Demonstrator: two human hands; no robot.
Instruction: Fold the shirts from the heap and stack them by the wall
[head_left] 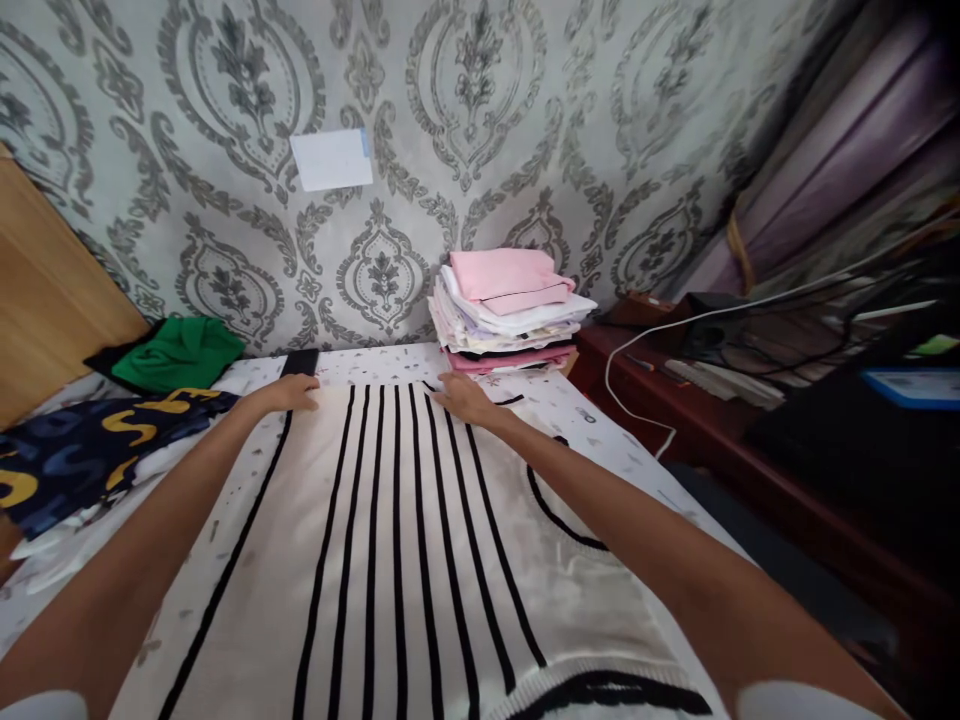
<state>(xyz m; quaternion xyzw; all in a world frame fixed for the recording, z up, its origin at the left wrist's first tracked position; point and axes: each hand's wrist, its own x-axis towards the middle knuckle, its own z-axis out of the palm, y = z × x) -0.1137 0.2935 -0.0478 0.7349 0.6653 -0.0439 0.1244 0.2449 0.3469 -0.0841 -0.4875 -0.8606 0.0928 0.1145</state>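
Note:
A cream knit top [375, 550] with black stripes lies spread sideways on the bed. Its black-trimmed openings are toward the right and the near right corner, partly covered by my right forearm. My left hand [298, 392] grips the far edge of the top near its left corner, fingers closed over the fabric. Farther right along that same edge, my right hand [465, 398] is closed on the cloth too, beside the outermost stripes. Between the two hands the fabric looks flat and fairly smooth.
A stack of folded clothes [514, 310], pink on top, stands against the patterned wall. To the left lie a green garment [180, 352] and a navy printed garment [97, 450]. A dark red desk [645, 390] with cables borders the right side.

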